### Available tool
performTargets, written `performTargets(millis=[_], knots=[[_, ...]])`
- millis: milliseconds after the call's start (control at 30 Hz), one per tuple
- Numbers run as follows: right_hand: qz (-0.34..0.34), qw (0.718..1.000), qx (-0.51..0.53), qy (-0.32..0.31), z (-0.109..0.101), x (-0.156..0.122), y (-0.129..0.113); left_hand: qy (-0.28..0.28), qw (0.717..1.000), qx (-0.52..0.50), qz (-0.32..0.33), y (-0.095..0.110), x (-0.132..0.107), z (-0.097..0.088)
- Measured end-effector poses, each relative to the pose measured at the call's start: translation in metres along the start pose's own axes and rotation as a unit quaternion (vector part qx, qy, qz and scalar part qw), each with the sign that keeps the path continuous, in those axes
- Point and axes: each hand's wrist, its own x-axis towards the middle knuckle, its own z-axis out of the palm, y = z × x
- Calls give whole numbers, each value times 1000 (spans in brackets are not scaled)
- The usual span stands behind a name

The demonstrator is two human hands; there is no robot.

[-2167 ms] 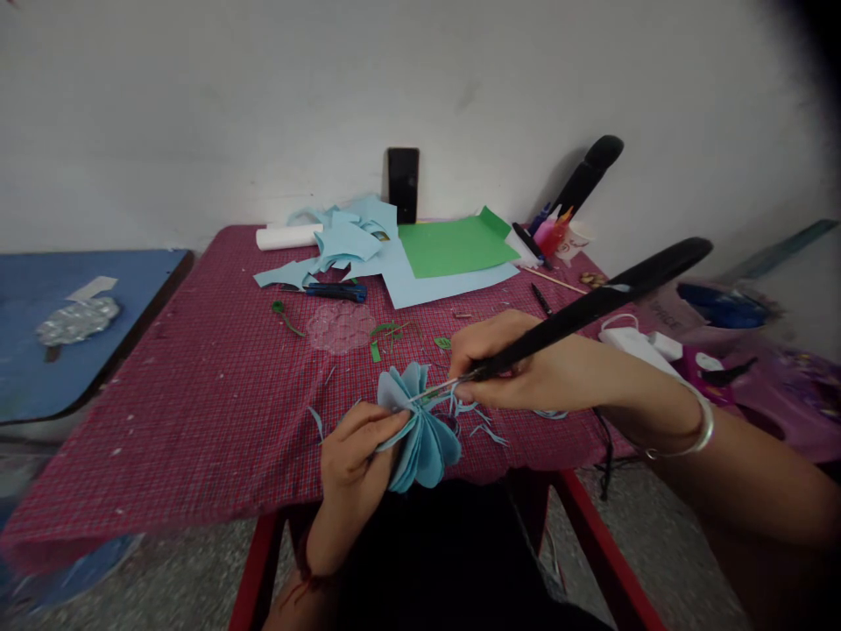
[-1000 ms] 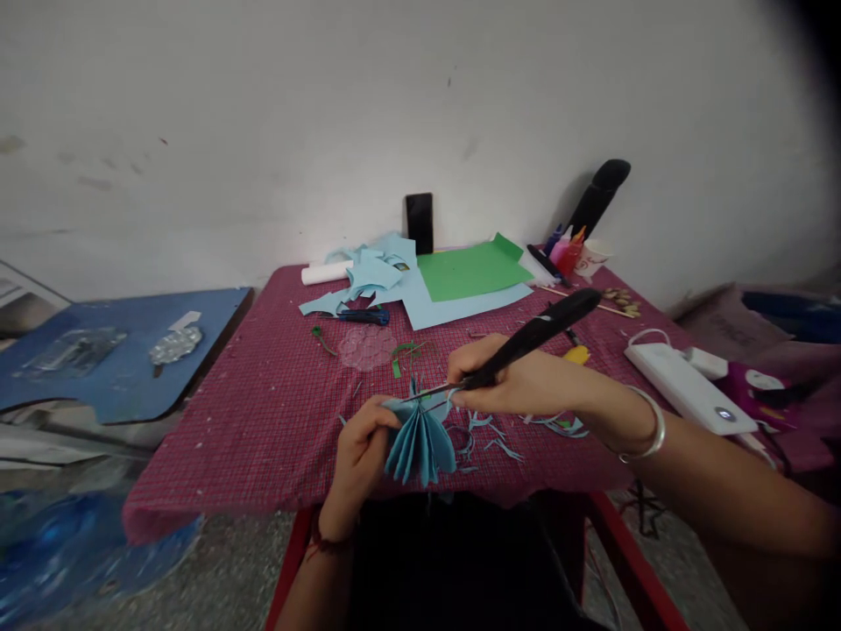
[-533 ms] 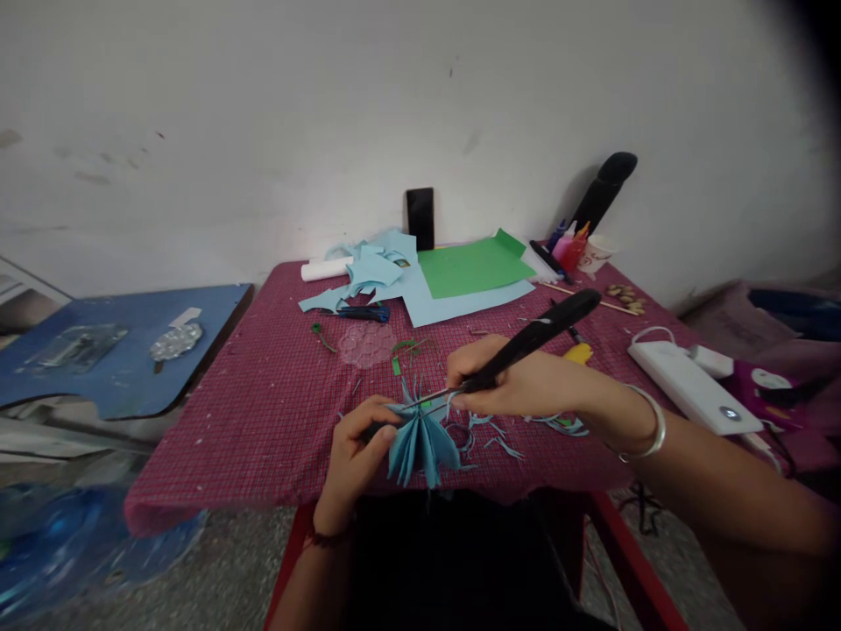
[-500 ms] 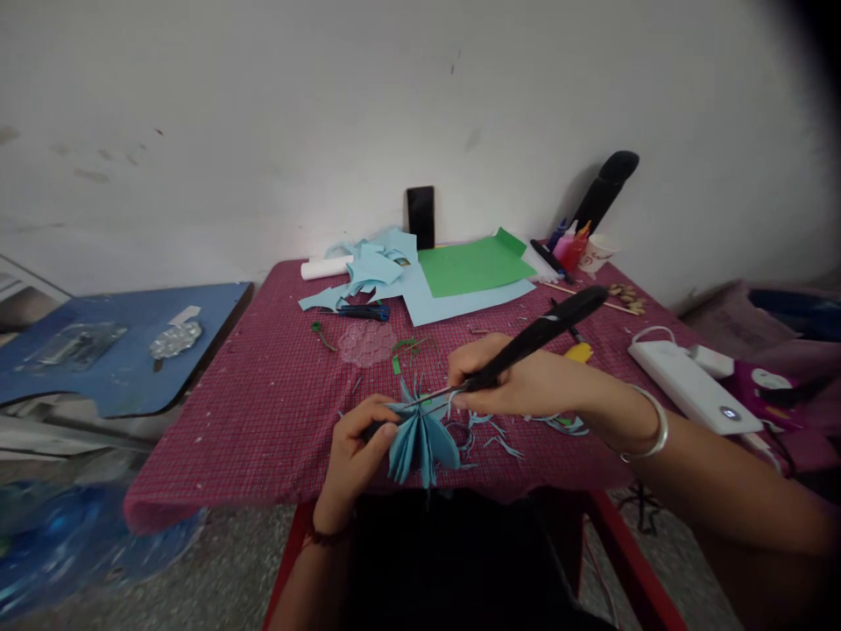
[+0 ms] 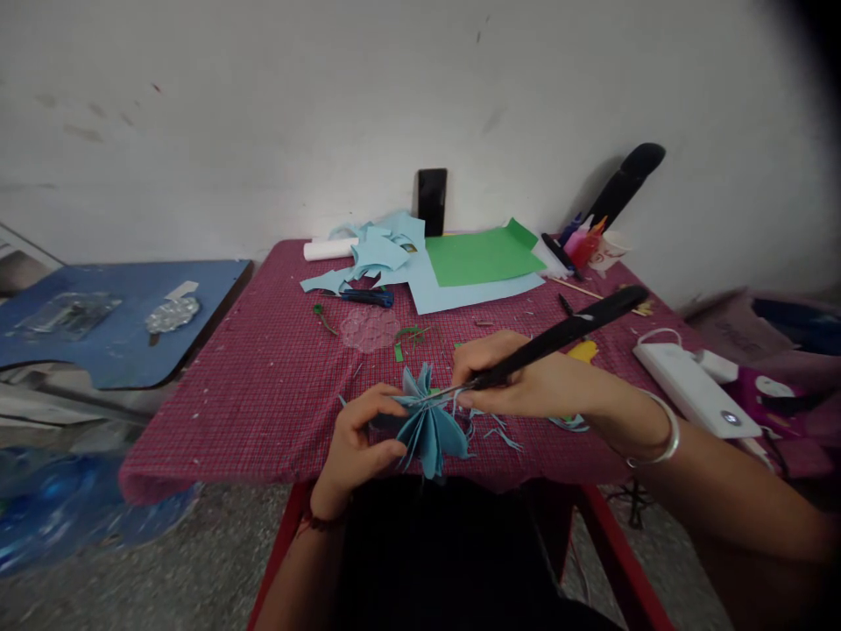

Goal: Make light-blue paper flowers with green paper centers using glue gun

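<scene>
My left hand [image 5: 360, 438] pinches a folded light-blue paper fan [image 5: 427, 421] above the near edge of the table [image 5: 263, 386], which wears a red checked cloth. My right hand [image 5: 512, 377] grips long black-handled scissors [image 5: 558, 337]; their metal tips reach into the fan's top folds. A silver bangle circles my right wrist. Thin blue paper trimmings [image 5: 499, 434] lie on the cloth just right of the fan.
At the back lie blue paper scraps [image 5: 374, 254], a blue sheet under a green sheet [image 5: 486, 254], a white roll [image 5: 328, 250], a blue-handled cutter [image 5: 368, 298], a black phone [image 5: 432, 200] against the wall, and glue bottles [image 5: 582, 241]. A white power bank [image 5: 689, 386] sits right. A blue board [image 5: 118, 307] lies left.
The fan has turned a little in my left hand and its top folds now stick up higher. The scissors' handles have swung lower and further right. My head has shifted slightly.
</scene>
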Motion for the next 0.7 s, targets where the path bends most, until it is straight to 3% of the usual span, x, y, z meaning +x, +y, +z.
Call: performTargets(millis=[467,700], knots=[[-16,1000,-10,6,4,-2,0,-13,1000,28,-1,7,1,8],[-14,999,-37,-14,-3,-8,-5,-2,989,132,72,8,0,16]])
